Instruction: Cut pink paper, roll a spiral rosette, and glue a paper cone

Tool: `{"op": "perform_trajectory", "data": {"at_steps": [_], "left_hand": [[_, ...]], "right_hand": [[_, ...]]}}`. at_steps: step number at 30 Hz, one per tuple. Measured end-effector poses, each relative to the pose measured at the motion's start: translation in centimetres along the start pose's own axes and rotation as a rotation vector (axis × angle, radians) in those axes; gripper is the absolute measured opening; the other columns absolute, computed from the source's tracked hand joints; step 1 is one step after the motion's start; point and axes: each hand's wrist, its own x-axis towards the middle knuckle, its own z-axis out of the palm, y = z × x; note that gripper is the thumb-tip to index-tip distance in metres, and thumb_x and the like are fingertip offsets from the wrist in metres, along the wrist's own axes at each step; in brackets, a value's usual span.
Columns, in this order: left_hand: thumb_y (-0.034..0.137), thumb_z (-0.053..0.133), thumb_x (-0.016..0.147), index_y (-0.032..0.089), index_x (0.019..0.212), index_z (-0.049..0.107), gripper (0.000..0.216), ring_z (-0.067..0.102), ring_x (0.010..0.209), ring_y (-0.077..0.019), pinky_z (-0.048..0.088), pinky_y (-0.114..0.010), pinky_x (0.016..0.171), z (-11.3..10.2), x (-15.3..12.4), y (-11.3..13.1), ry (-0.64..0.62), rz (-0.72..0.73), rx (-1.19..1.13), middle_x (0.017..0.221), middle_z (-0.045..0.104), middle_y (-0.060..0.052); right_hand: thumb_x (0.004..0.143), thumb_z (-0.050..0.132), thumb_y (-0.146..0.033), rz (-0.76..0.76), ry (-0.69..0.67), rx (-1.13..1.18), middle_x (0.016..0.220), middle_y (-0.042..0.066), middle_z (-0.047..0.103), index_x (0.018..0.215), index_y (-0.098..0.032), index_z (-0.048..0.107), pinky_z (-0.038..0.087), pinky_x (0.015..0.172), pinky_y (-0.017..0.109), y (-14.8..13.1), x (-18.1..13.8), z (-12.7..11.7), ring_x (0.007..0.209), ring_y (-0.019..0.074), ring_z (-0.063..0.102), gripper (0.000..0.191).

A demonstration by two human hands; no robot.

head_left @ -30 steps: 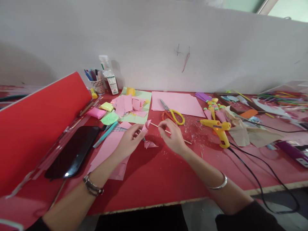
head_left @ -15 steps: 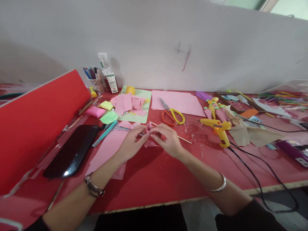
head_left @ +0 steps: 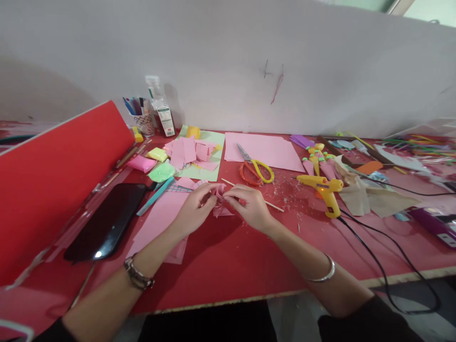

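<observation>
At the middle of the red desk (head_left: pixel 228 270), just in front of the person, the curled pink paper (head_left: pixel 220 190) lies between the fingertips of both hands, raised a little above the surface. The grip of the left hand (head_left: pixel 195 209) pinches it from the left, thumb and forefinger closed on its side, while the grip of the right hand (head_left: pixel 251 206) pinches its right edge, the thumb and fingers pressed together there; the exact contact is partly hidden by the fingers. Right below it, a folded pink piece (head_left: pixel 223 212) shows between the hands, close to the fingertips. A thin stick (head_left: pixel 273 206) passes behind the right hand, which hides its middle, so only its two ends show. Beyond that hand lie the scissors (head_left: pixel 257 170), blades resting on the pink sheets (head_left: pixel 274 152) and handles slightly apart. Off to the right, well apart from the hands, is the yellow glue gun (head_left: pixel 326 191), its black cord trailing over the front edge. Long pink paper (head_left: pixel 156 218) lies partly under the left hand and forearm, with a teal strip (head_left: pixel 156 196) and a black phone (head_left: pixel 107 221) farther left. Behind them sit three small packets, the pink packet (head_left: pixel 141 164), the yellow packet (head_left: pixel 157 154) and the green packet (head_left: pixel 161 172), next to a heap of pink cuttings (head_left: pixel 185 153) on a pale green sheet (head_left: pixel 210 176).
</observation>
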Motion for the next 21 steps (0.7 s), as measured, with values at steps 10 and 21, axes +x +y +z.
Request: {"op": "perform_trajectory", "data": {"at_steps": [10,21], "left_hand": [[0.014,0.035,0.076,0.017,0.081,0.061,0.026,0.055,0.067,-0.0132,0.042,-0.023,0.062,-0.59,0.12,-0.54,0.048,0.047,0.169,0.072,0.062,-0.001],[0.017,0.038,0.078,0.017,0.071,0.059,0.022,0.056,0.075,-0.0129,0.044,-0.022,0.065,-0.8,0.08,-0.15,0.138,0.058,0.159,0.081,0.063,-0.002]], "right_hand": [[0.074,0.049,-0.012,0.043,0.007,0.03,0.066,0.001,0.058,0.069,-0.015,0.059,0.042,0.056,0.02,-0.3,0.29,-0.27,0.058,0.0084,0.052,0.012],[0.074,0.045,-0.013,-0.029,0.021,-0.019,0.065,0.001,0.053,0.066,-0.017,0.054,0.042,0.058,0.022,-0.28,0.25,-0.47,0.058,0.0089,0.05,0.013]]}}
